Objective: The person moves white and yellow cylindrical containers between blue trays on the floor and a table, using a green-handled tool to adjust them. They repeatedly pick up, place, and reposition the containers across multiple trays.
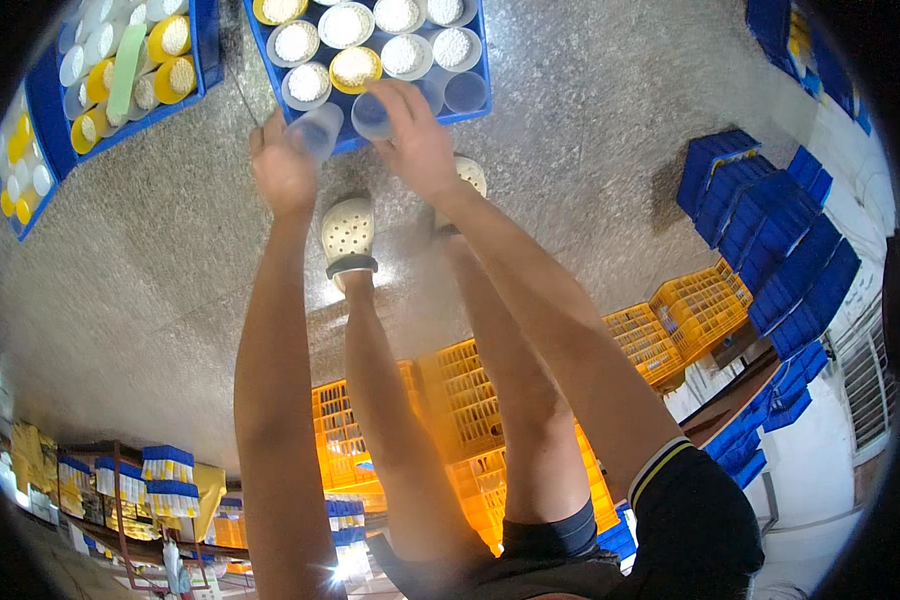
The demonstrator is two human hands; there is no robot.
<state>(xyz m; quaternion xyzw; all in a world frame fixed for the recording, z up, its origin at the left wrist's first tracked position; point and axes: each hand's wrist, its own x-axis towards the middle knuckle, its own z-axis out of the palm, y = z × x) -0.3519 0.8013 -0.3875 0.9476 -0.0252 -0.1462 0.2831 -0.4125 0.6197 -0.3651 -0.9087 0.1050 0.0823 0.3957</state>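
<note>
A blue crate (347, 145) on the floor ahead holds rows of white and yellow cups filled with small white pieces. At its near left corner my left hand (285, 170) grips a translucent plastic cup (316, 133), tilted and slightly blurred. My right hand (417, 140) reaches over the crate's near edge, its fingers closed on the rim of another translucent cup (370, 117). Right of that hand, a cup (465, 93) in the near right corner looks unfilled. One filled yellow cup (355, 69) stands just beyond my fingers.
Another blue crate (207, 45) of filled cups, with a pale green strip (125, 75) on top, lies to the left. My cream clogs (348, 230) are close to the near crate. Orange crates (705, 305) and stacked blue crates (770, 230) stand behind and to the right.
</note>
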